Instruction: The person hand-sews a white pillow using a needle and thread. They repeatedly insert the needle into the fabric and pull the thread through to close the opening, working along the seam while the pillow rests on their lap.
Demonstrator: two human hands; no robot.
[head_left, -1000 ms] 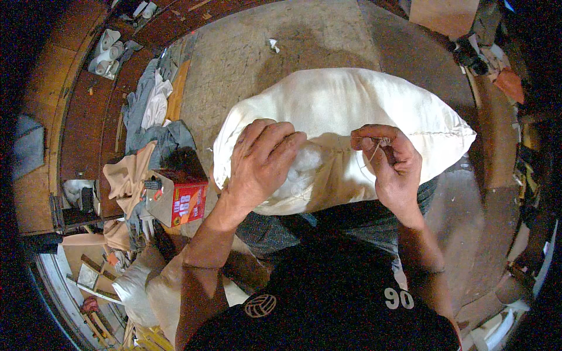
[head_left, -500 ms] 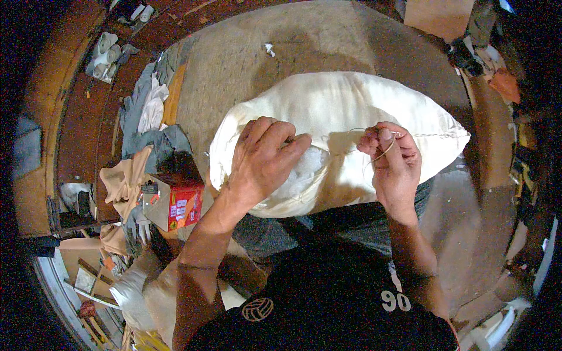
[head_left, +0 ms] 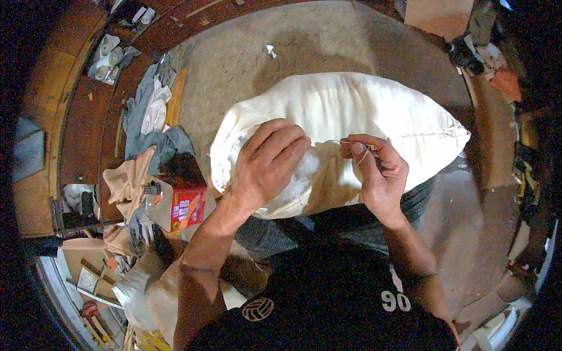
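White cushion lies across the lap — I find its right-end seam closed, stuffing exposed further left — right hand pinched on thread; left hand, grip hidden, cannot tell.

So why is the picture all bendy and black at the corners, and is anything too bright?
Head view: the fisheye lens bends straight edges, and the corners are black with speckles; head view again: the white cushion looks washed out toward its right end, and a dark shadow falls on the brown surface beyond it.
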